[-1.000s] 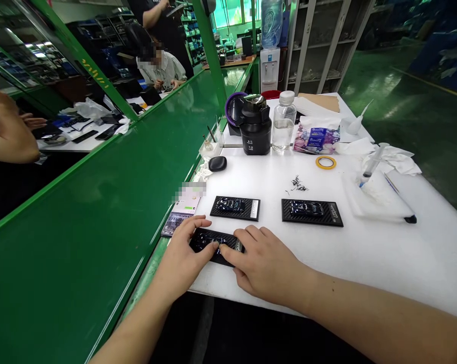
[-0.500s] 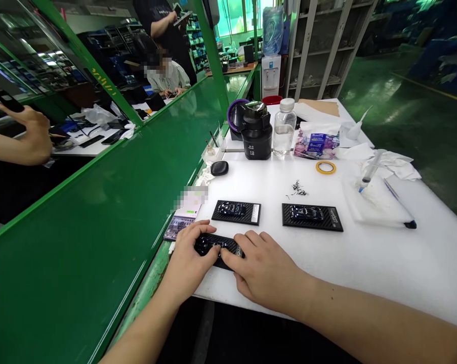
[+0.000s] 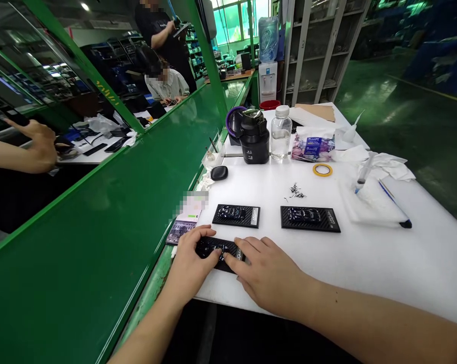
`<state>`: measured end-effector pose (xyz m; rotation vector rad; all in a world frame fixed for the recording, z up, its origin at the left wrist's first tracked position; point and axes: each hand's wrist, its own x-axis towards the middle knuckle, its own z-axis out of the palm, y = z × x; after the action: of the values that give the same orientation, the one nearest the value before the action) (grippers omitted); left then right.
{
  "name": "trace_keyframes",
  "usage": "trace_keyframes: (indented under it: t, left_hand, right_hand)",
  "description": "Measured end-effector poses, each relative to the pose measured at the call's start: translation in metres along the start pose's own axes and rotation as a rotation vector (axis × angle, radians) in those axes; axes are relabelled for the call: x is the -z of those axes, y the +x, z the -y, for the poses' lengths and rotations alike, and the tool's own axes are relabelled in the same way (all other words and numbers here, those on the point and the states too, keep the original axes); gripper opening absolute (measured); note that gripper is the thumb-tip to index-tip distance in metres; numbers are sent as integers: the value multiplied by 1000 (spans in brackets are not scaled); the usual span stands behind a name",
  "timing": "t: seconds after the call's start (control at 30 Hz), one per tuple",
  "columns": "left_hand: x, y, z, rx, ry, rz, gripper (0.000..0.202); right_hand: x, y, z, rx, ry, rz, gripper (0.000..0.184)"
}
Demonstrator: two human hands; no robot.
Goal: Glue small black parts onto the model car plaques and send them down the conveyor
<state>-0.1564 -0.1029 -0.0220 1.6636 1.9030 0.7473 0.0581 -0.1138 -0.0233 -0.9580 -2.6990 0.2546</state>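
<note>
Held the near model car (image 3: 212, 246) in half-closed left hand (image 3: 192, 260) and right hand (image 3: 264, 270), with second car (image 3: 231, 212) at one o'clock.

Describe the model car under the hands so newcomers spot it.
Find the white table, then the phone along its left edge. Right of the phone's near end, the left hand and right hand meet over a glossy dark model car on a black base. Unlike the two similar cars farther back, this one has hands on it.

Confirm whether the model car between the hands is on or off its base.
On: the dark model car sits atop the black base; the left hand partly hides it.
</note>
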Motion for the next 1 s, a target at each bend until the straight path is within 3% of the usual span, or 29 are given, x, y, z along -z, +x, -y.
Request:
trace_keyframes:
  t: [0.17,0.53,1.0]
  left_hand:
    - [-1,-1,-3,72,-4,-3,50]
    - [-2,-4,-7,9,10,-33,41]
    - [-3,-5,-9,46,14,-33,46]
  right_hand:
    - [0,-1,-1,8,13,11,44]
    - [3,0,1,-15,53,36,45]
    - [1,0,0,-20,48,21,46]
